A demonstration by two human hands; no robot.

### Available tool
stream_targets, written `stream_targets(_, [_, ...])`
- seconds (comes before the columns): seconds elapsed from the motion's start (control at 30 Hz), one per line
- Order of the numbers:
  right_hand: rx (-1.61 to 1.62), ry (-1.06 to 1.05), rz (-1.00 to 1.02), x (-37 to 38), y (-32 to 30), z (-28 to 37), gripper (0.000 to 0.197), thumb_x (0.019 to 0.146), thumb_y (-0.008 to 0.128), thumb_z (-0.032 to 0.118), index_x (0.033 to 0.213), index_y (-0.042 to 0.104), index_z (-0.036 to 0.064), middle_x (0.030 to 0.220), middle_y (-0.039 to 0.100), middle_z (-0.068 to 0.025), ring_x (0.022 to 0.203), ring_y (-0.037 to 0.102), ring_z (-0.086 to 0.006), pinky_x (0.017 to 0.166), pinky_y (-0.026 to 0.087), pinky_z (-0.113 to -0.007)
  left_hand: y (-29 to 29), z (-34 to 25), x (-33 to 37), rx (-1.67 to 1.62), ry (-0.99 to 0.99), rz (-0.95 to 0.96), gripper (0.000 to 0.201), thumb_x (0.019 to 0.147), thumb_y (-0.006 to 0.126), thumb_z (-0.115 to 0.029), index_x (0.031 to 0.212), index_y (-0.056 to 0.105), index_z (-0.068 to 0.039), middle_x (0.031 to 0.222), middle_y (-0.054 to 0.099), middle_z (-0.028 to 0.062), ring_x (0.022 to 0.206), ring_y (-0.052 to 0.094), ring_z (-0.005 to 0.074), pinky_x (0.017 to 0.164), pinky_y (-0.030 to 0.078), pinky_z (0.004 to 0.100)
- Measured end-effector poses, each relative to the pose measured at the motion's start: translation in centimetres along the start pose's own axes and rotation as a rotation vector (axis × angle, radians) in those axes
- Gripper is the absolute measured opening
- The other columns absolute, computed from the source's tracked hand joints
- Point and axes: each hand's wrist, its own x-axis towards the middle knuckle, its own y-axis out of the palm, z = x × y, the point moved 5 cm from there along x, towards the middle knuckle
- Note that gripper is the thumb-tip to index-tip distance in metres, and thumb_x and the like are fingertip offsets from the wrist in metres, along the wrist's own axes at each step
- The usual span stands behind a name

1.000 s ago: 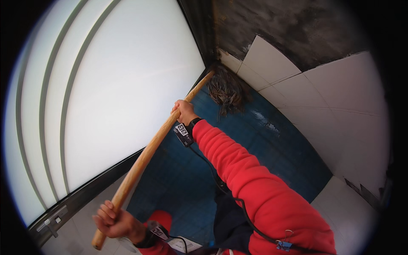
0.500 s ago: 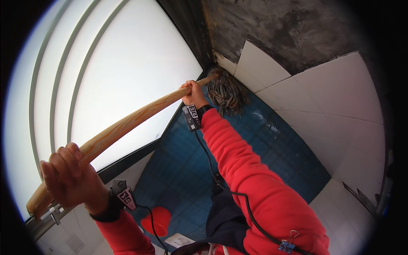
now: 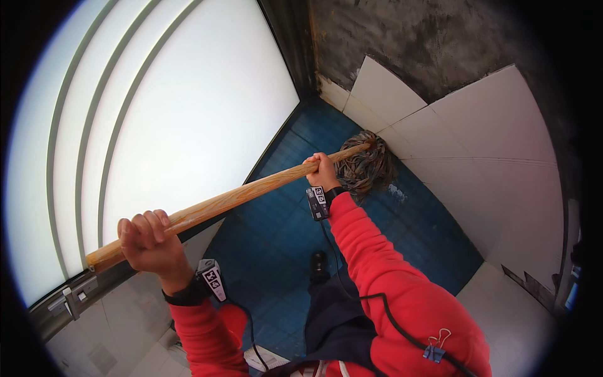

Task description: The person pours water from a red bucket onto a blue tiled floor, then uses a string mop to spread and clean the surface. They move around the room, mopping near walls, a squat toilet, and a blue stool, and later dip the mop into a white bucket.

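Both hands grip the long wooden handle of a mop [image 3: 251,191], which runs slantwise from the lower left up to the right. My left hand [image 3: 151,242] is wrapped round the handle close to its top end. Farther down the shaft, my right hand [image 3: 323,171] is closed round it, a short way from the head. The grey-brown strands of the mop head [image 3: 367,166] rest on the dark blue tiled floor [image 3: 276,251], beside the white-tiled wall. Each wrist wears a black band with a small dark device and cable.
A bright frosted panel [image 3: 207,107] with curved grey stripes stands on the left, with a metal latch [image 3: 72,300] at its lower edge. White tiles [image 3: 477,132] cover the right wall's lower part. A red container [image 3: 233,322] is partly hidden behind my left sleeve.
The mop head has moved out of the far corner, to the right and nearer along the wall. Both hands have shifted right with the handle, still gripping it.
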Motion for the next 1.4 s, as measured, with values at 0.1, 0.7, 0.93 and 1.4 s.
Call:
stream_targets(0.1, [-0.092,0.037,-0.076,-0.8,-1.1,-1.8,0.008,0.073,0.047,0.003,0.066,0.043,0.0066,0.059,0.047,-0.0072,0.055,0.048,-0.0196,0.062,0.046,-0.035,-2.4,-0.8,-2.2,-0.035,-0.071,-0.051,0.029,0.083,0.043,-0.017,0.059,0.027,-0.015,0.047,0.027,-0.0023,0.044,0.031,0.0105,0.052,0.033,0.0285])
stream_targets(0.7, [-0.160,0.234,-0.125,5.7,9.0,-12.7,0.005,0.069,0.047,0.001,0.072,0.044,0.0005,0.062,0.047,-0.0102,0.053,0.053,-0.0210,0.049,0.050,-0.035,-6.1,-4.4,-0.4,0.174,0.185,-0.347,0.041,0.085,0.044,-0.014,0.050,0.022,-0.018,0.045,0.021,-0.0031,0.046,0.027,0.0087,0.060,0.033,0.0261])
stream_targets(0.93, [0.016,0.115,-0.046,2.7,7.2,-7.5,0.010,0.073,0.049,0.007,0.065,0.044,0.0042,0.060,0.047,-0.0089,0.051,0.052,-0.0198,0.052,0.051,-0.038,-1.7,-4.7,0.3,0.151,0.114,-0.066,0.042,0.086,0.045,-0.014,0.050,0.023,-0.016,0.045,0.023,-0.0020,0.045,0.025,0.0092,0.057,0.033,0.0260])
stream_targets(1.4, [-0.013,-0.164,-0.293,-8.1,-15.2,8.1,0.011,0.079,0.049,0.005,0.068,0.047,0.0010,0.059,0.048,-0.0116,0.053,0.052,-0.0238,0.055,0.049,-0.041,0.1,6.6,-12.1,-0.089,-0.287,-0.071,0.035,0.084,0.043,-0.014,0.054,0.024,-0.015,0.046,0.023,-0.0032,0.043,0.028,0.0081,0.049,0.028,0.0247])
